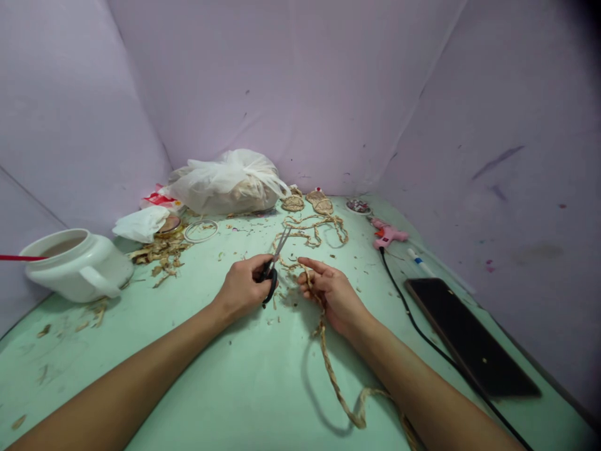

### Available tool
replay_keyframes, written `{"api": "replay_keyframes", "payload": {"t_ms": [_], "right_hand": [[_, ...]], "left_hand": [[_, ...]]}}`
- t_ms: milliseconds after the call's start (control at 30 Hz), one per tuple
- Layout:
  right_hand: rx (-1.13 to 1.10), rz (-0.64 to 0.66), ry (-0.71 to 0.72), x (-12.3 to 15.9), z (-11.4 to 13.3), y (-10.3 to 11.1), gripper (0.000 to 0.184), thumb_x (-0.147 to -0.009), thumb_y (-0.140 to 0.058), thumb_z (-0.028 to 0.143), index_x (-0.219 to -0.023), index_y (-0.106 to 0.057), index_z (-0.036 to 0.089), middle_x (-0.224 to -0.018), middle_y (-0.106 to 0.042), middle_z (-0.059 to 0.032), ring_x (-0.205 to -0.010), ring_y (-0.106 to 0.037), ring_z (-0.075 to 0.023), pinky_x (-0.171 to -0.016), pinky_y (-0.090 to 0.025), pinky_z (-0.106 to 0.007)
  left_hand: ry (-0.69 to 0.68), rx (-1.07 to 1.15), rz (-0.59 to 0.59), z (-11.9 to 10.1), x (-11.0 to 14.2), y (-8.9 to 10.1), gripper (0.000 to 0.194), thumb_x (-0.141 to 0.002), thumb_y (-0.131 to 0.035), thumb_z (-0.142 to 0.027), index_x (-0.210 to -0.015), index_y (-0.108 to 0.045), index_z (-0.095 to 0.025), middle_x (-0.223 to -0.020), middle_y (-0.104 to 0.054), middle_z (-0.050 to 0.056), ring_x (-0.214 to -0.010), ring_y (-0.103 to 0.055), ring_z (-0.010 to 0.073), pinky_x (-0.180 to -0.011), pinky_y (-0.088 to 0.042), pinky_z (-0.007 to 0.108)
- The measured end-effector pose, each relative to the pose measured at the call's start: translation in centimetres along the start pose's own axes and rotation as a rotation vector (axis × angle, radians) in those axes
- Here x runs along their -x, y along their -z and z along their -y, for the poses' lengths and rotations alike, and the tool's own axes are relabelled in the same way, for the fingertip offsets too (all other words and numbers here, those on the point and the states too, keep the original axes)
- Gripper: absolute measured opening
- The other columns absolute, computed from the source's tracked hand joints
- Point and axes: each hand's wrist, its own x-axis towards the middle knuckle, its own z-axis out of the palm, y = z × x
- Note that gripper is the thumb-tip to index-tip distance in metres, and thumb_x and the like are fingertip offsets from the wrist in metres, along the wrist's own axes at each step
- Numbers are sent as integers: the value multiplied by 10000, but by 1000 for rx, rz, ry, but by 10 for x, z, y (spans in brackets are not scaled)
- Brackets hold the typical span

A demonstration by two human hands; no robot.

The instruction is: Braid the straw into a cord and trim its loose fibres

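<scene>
My left hand [244, 285] is closed around the black handles of a pair of scissors [282, 243], whose blades point up and away from me. To its right, my right hand [331, 291] holds a braided straw-coloured cord [328, 360] in its curled fingers, with the index finger stretched toward the scissors. The cord runs from this hand toward me, bends near the front of the table and passes under my right forearm. Beyond the hands, more of the cord lies in loose loops on the table. Whether the blades touch the cord I cannot tell.
A white plastic bag [230, 181] stands at the back, near woven round pieces [293, 203]. At left are a white pot [101, 269] and dry scraps [166, 254]. A pink glue gun [389, 235], its black cable [408, 316] and a dark phone-like slab [469, 338] lie at right.
</scene>
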Motion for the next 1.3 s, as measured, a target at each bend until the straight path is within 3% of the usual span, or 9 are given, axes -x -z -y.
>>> {"api": "replay_keyframes", "payload": {"t_ms": [133,300,467,633,733,800,900,1067,1300], "right_hand": [[-102,-17,-112,-4,0,3,390,-448,-408,25,-787,-577,114,-603,-577,-39,-419,-413,-64,-312,-214,-143],[-130,11,-222,-7,-1,6,97,-627,-487,111,-643,-582,95,-610,-567,-76,-415,-375,-56,-287,-165,-140],[-175,59,-305,-6,0,7,98,-694,-502,77,-660,-594,85,-559,-473,-13,-401,-326,-31,-287,-176,-110],[-391,159,-542,-6,4,11,115,-734,-483,57,-761,-594,41,-574,-465,-18,-433,-376,-31,-345,-289,-96],[-420,201,-580,-7,6,13,148,-728,-483,43,-831,-585,19,-555,-449,-2,-426,-366,-22,-353,-274,-83],[-390,203,-516,-7,6,13,197,-707,-492,38,-880,-585,27,-537,-433,16,-406,-333,-15,-339,-228,-81],[-256,149,-311,-6,5,11,245,-674,-517,57,-906,-594,73,-533,-439,30,-393,-299,-12,-333,-172,-95],[93,8,52,-3,3,4,196,-636,-599,183,-820,-615,116,-539,-508,24,-406,-334,-30,-354,-193,-140],[347,18,216,-1,-2,1,106,-626,-576,236,-606,-577,132,-501,-520,33,-400,-342,-41,-394,-228,-184]], "left_hand": [[-34,-143,-38,5,0,0,392,-624,-509,-222,-998,-606,-157,-706,-642,6,-597,-542,121,-573,-436,216],[-52,-299,-21,1,1,1,373,-652,-494,-233,-1009,-590,-186,-718,-628,-3,-614,-536,123,-586,-415,217],[-76,-534,18,-15,5,6,307,-664,-480,-270,-942,-606,-246,-688,-622,-26,-588,-529,132,-569,-383,231],[-106,-594,7,-21,6,7,311,-664,-464,-278,-944,-596,-250,-711,-629,-22,-614,-543,142,-584,-378,233],[-108,-604,-7,-20,5,7,315,-665,-461,-286,-947,-596,-246,-709,-629,-20,-618,-544,143,-587,-378,232],[-104,-605,-1,-20,5,7,321,-668,-464,-289,-957,-597,-244,-707,-630,-21,-616,-546,142,-590,-379,234],[-104,-628,43,-22,6,9,316,-678,-462,-287,-962,-595,-257,-696,-628,-28,-622,-551,144,-585,-372,235],[-160,-775,120,-22,8,10,355,-707,-440,-297,-1045,-546,-275,-813,-643,-1,-732,-582,179,-598,-367,257],[-214,-933,184,-22,12,7,445,-716,-428,-310,-1156,-470,-258,-845,-631,36,-777,-585,213,-627,-379,288]]}}
